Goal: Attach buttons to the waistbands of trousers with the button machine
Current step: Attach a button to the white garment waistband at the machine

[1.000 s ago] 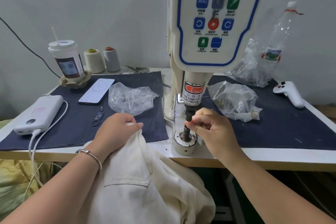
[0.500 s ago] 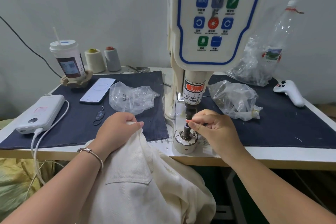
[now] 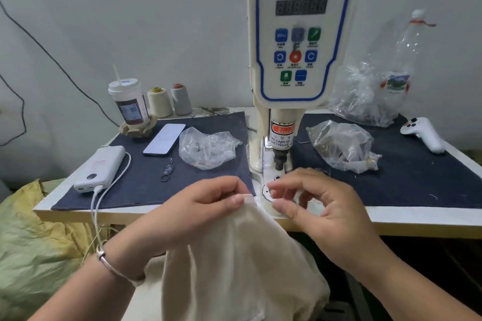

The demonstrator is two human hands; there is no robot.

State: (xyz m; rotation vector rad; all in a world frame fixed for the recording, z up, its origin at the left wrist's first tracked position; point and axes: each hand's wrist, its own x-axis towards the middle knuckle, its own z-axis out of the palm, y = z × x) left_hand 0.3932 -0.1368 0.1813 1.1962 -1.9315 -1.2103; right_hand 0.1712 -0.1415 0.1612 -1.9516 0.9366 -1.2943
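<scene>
Pinching the top edge of the cream trousers in your left hand, you're holding the fabric up just in front of the button machine. Your right hand is hovering loosely curled over the round die, gripping nothing I can make out.

Left hand pinches something; right hand, fingers curled, apparently holds nothing

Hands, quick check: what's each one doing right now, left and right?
Left hand: pinches the edge of the cream trousers.
Right hand: fingers loosely curled in front of the button machine; whether it holds anything cannot be told.
</scene>
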